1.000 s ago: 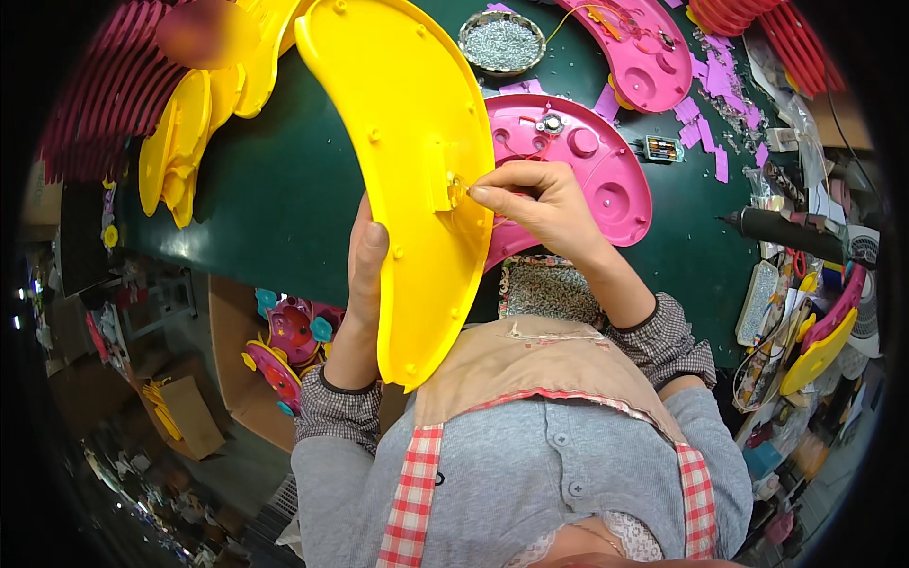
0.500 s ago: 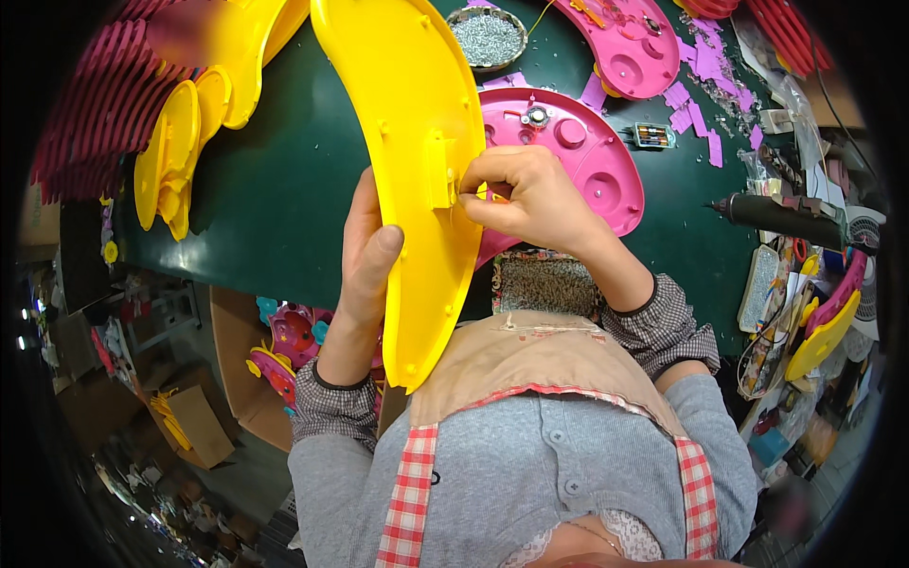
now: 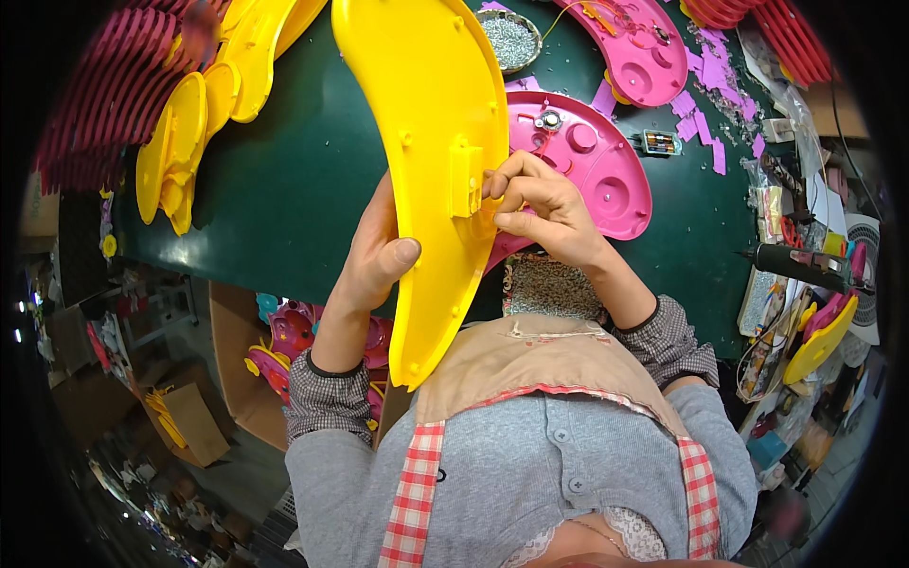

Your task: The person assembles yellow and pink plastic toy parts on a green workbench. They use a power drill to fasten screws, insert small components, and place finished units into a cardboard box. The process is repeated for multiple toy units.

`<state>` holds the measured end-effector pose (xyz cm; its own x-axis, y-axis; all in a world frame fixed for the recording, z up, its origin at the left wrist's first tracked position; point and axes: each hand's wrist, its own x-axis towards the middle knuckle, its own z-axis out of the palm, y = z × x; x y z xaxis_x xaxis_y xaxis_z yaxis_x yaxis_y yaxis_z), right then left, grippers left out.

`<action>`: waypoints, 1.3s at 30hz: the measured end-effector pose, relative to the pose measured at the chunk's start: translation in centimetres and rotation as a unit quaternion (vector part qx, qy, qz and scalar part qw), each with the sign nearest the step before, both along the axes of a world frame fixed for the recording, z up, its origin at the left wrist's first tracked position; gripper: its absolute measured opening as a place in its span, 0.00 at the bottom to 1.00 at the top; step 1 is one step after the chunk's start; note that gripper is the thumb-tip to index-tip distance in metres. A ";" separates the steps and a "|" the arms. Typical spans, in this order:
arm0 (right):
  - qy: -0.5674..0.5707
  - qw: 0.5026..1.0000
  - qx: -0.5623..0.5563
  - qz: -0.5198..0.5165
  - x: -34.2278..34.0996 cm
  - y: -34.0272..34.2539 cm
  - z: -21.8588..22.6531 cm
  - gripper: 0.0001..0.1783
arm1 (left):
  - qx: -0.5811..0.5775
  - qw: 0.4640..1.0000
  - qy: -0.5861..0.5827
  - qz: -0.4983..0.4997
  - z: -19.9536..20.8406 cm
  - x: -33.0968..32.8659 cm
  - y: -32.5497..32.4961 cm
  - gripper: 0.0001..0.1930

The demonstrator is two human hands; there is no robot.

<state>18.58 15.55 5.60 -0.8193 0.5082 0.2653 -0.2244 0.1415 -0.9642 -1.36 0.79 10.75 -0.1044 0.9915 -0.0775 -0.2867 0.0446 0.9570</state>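
One curved yellow plastic shell point(image 3: 431, 114), inner face toward the wearer, held over the near edge of the green table point(image 3: 284, 194). Left hand point(image 3: 377, 244): thumb clamped on its left rim, other fingers hidden. Right hand point(image 3: 542, 204): fingers narrowly parted beside the raised yellow box point(image 3: 465, 180), looser than the earlier pinch; contents, cannot tell. One pink shell point(image 3: 592, 170), beyond. One battery holder point(image 3: 660, 143), toward the right edge.

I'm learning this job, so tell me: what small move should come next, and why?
Probably press the right hand gently against the raised block: it is right beside that block, and the left hand holds the yellow shell by its edge, giving some support.
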 end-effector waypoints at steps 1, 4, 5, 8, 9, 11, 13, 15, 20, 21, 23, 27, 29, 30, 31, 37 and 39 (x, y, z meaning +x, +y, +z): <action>-0.003 1.000 -0.010 -0.018 0.0 -0.3 -0.2 0.06 | -0.003 1.000 -0.010 0.011 0.0 0.0 0.0 0.51; -0.020 0.996 -0.025 -0.087 -0.3 -2.3 0.4 0.12 | -0.020 0.996 -0.065 0.061 0.3 0.5 0.4 0.46; -0.032 0.992 -0.020 -0.120 -0.3 -3.3 1.3 0.16 | -0.032 0.991 -0.098 0.087 0.6 0.9 0.6 0.43; -0.073 0.961 0.240 -0.116 -0.6 -4.8 0.7 0.35 | -0.080 0.947 -0.274 0.150 2.6 1.8 1.9 0.35; -0.044 0.967 0.220 -0.123 -0.9 -4.9 0.6 0.37 | -0.102 0.919 -0.345 0.163 3.4 2.2 2.4 0.33; -0.068 0.945 0.301 -0.110 -0.4 -2.6 0.7 0.38 | -0.089 0.908 -0.374 0.167 3.8 2.0 2.3 0.28; -0.150 0.878 0.427 -0.157 1.2 0.7 1.0 0.41 | -0.031 0.955 -0.240 0.170 3.3 0.4 1.6 0.27; -0.247 0.800 0.411 -0.360 3.7 4.0 1.7 0.39 | 0.022 0.981 -0.060 0.184 6.3 0.9 1.3 0.24; -0.170 0.942 0.012 -0.290 8.8 11.0 -3.0 0.25 | 0.042 0.884 0.423 0.195 5.3 -0.8 -0.3 0.17; -0.171 0.938 -0.061 -0.296 9.0 12.3 -2.9 0.22 | 0.041 0.844 0.483 0.230 5.3 -0.1 0.2 0.15; -0.229 0.920 -0.031 -0.318 9.5 15.1 -3.1 0.18 | 0.066 0.881 0.367 0.292 0.7 0.0 -0.2 0.15; -0.106 0.883 0.161 -0.428 9.1 19.1 -5.6 0.27 | 0.080 0.927 0.080 0.358 -3.6 2.7 -1.0 0.12; -0.100 0.879 0.080 -0.459 9.7 20.7 -5.5 0.24 | 0.134 0.935 -0.132 0.301 -5.1 2.2 -2.8 0.16; -0.181 0.831 0.125 -0.511 10.9 21.2 -4.7 0.19 | 0.073 0.932 -0.189 0.300 -5.5 2.2 -3.1 0.18; -0.220 0.763 0.203 -0.573 12.7 21.7 -5.2 0.18 | 0.010 0.925 -0.246 0.288 -5.3 2.4 -2.7 0.21; -0.339 0.723 0.237 -0.553 16.4 20.5 -7.9 0.11 | -0.138 0.942 -0.292 0.095 -9.6 -1.1 -1.4 0.26; -0.278 0.791 0.247 -0.486 15.2 18.6 -7.7 0.10 | -0.119 0.942 -0.306 0.065 -9.1 -3.3 -0.2 0.26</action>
<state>33.76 34.16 -2.10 -0.1643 0.9168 0.3640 0.6608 0.3763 -0.6495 -4.62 0.62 1.68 -0.0876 0.9206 -0.3806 -0.7995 0.1629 0.5781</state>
